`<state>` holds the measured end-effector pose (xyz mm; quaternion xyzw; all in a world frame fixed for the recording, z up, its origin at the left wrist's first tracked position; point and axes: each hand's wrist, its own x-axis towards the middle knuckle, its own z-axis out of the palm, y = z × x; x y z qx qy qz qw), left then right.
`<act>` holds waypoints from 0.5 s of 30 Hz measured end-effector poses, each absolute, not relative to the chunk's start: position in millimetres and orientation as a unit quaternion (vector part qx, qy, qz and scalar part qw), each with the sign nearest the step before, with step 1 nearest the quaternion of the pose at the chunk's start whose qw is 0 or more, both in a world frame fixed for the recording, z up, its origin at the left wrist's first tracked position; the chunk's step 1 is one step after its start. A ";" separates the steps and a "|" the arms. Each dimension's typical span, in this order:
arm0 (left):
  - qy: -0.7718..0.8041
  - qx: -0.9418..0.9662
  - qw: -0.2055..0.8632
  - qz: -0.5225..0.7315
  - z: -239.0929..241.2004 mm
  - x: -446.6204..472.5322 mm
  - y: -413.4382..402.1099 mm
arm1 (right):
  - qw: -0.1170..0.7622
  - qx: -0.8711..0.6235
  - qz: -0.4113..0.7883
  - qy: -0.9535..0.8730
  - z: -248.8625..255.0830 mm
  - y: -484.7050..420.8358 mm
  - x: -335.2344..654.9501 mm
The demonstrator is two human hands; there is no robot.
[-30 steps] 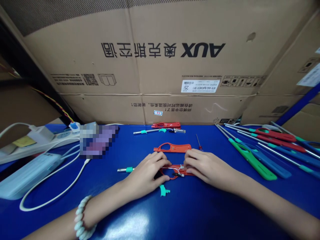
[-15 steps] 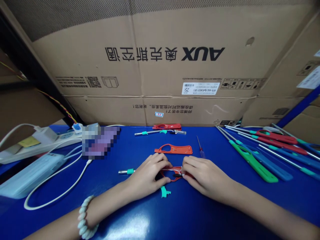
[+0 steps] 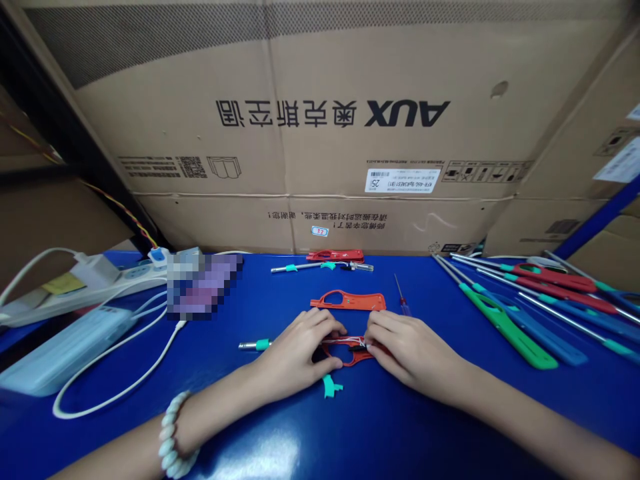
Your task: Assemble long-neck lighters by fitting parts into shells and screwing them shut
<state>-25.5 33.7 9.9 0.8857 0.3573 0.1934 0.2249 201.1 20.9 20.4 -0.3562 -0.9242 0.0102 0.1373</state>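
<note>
On the blue table, a red-orange lighter handle half (image 3: 356,358) lies between my two hands, with thin white wires and a black part in it. My left hand (image 3: 305,347) grips its left end, fingers above and thumb below the trigger opening. A metal tube (image 3: 247,346) with a green collar sticks out left of that hand. My right hand (image 3: 405,343) is closed over the handle's right end and hides it. Just below lies a loose green trigger (image 3: 331,387). Beyond my hands lies an orange handle shell (image 3: 350,301).
Farther back are a red shell (image 3: 335,255), a metal tube with wires (image 3: 305,267) and a small screwdriver (image 3: 402,297). Several long lighters (image 3: 515,327) lie at the right. A power strip (image 3: 135,275), a light-blue power bank (image 3: 65,350) and cables occupy the left. Cardboard (image 3: 320,147) stands behind.
The black part has shifted right, closer to my right hand's fingers, and the wires now lie nearer the handle's upper edge. My left hand keeps its grip. The view has moved slightly.
</note>
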 end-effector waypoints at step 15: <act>0.341 0.906 0.175 0.181 8.1 -27.3 33.4 | 0.136 -0.368 0.016 -0.920 21.0 19.7 197.3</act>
